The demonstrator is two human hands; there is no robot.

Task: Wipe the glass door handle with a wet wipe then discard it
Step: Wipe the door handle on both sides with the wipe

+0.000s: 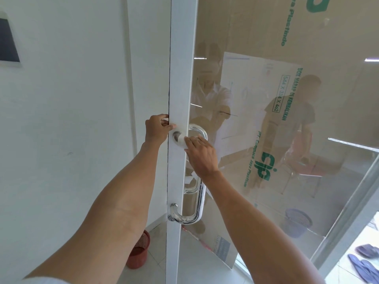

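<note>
Two hands at the door: right (202, 154) presses wipe (183, 138) on handle (200, 171).

Wipe (183, 139) mostly hidden under right hand (202, 155).

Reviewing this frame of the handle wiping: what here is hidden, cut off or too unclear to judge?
- Head view: most of the wet wipe is covered by the right hand.
- Head view: part of the upper door handle sits behind that hand.
- Head view: the left hand fingertips curl behind the door edge.
- Head view: the red basket is partly blocked by the left forearm and door.
</note>
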